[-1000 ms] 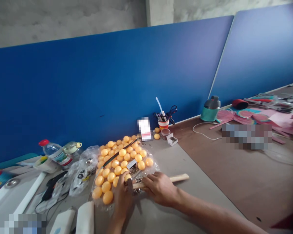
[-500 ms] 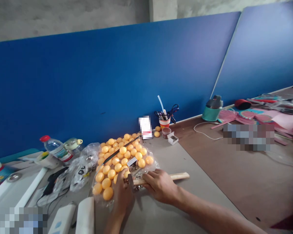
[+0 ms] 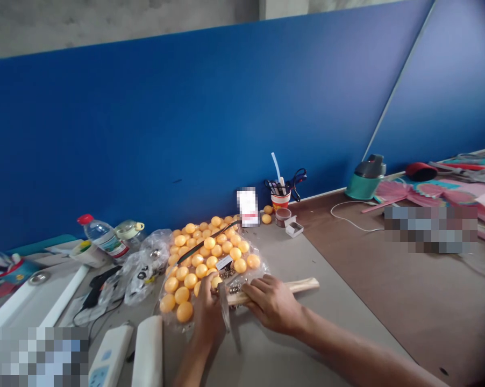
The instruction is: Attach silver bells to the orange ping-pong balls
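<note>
My right hand (image 3: pixel 277 306) is wrapped around a pale wooden stick (image 3: pixel 305 285), whose far end sticks out to the right. Close to the stick's left end, my left hand (image 3: pixel 208 312) is closed on a thin grey blade-like strip (image 3: pixel 225 309) that points down toward the table; its exact kind is unclear. Beyond both hands lie many orange balls (image 3: pixel 184 312) in clear plastic, with a black strap (image 3: pixel 194 250) across them. Small shiny metal pieces (image 3: pixel 235 289) show between the hands, partly covered by the stick and fingers.
At left are a red-capped bottle (image 3: pixel 105 239), a clear jar (image 3: pixel 129 234), crumpled plastic bags (image 3: pixel 140 285) and a white power strip (image 3: pixel 110 355). A pen cup (image 3: pixel 280 200) and a small open box (image 3: pixel 294 228) stand behind. Farther right is a teal container (image 3: pixel 363 185) before the blue partition (image 3: pixel 186 134).
The view has shifted slightly, so the scene sits farther right. The strip at my left hand has turned and now extends lower. My right hand keeps its hold on the stick.
</note>
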`<state>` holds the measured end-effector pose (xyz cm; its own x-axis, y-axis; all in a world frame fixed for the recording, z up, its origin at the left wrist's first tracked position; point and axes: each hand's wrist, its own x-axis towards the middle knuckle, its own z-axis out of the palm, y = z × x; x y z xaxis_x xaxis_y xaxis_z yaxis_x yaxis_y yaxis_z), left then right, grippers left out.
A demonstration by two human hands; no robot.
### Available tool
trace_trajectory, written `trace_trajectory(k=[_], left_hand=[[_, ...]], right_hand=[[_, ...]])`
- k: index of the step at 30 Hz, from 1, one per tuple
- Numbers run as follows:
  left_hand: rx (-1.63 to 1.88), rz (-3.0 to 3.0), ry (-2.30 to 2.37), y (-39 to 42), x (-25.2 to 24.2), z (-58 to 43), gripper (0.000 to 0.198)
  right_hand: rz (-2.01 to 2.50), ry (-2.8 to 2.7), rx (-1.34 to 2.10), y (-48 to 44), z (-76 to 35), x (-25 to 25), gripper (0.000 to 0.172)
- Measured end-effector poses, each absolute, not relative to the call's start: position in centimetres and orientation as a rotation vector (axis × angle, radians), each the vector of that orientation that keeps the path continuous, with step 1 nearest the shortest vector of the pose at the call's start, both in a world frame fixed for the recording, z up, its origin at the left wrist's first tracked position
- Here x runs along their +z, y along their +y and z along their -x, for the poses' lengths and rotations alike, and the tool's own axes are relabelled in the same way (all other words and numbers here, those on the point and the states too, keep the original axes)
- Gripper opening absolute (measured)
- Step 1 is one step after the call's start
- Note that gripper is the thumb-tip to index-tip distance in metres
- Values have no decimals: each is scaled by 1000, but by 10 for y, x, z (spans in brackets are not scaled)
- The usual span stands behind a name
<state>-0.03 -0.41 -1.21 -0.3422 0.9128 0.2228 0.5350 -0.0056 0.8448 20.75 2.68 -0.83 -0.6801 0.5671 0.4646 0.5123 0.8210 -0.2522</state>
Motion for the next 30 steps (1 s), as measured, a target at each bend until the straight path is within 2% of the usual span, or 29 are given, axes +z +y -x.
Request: trace_trajectory(k=[10,14,18,24,30], left_hand=[[1288,-1456,1834,-2,-13,3,46],[1303,-1481,1873,-3,-14,5,41],[1293,-1454,1842,-3,-14,6,47],[1305,-1523,1866,-3,-12,4,41],[1303,-1440,1885,-3,-7,0,43]], right_hand=[[758,-2523,168,24,-207,0,20],[813,-2528,149,24,-207,-1,15],[740,-2534,161,23,-205,-2,15],[802,-2539,155,22,-205,-2,13],[851,-2520,169,23,-207,-1,8]])
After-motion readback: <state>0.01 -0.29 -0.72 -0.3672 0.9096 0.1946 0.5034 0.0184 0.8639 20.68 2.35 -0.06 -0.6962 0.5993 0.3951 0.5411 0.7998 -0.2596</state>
